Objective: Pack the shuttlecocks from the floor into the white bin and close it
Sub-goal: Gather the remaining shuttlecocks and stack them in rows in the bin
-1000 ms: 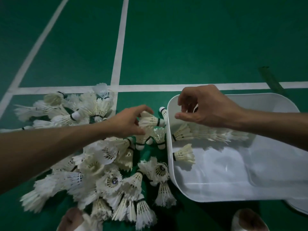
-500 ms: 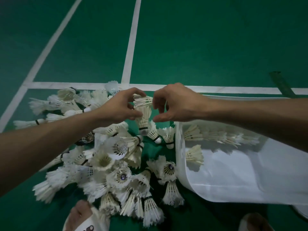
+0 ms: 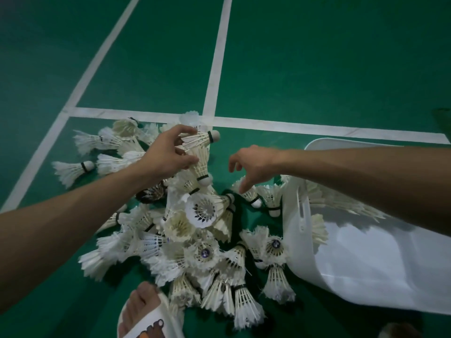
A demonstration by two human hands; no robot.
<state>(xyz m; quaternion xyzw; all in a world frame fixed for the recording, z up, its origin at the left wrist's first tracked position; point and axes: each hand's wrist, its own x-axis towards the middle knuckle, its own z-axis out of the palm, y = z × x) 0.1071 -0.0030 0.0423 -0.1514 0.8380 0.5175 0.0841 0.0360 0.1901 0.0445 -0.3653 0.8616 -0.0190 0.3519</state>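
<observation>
White shuttlecocks [image 3: 199, 152] sit pinched in left hand [image 3: 168, 154]; right hand [image 3: 253, 164] dangles loose fingers [image 3: 244, 186].

Green floor [image 3: 317, 64] w/ white lines [image 3: 215, 69]. Big pile of shuttlecocks [image 3: 202, 211] on it, white bin [image 3: 366, 272] just beside, R side.

We see frayed white feather skirts on the shuttlecocks [image 3: 200, 211]. The white bin [image 3: 366, 264] looks like smooth, matt plastic. The green floor [image 3: 317, 57] looks matt.
</observation>
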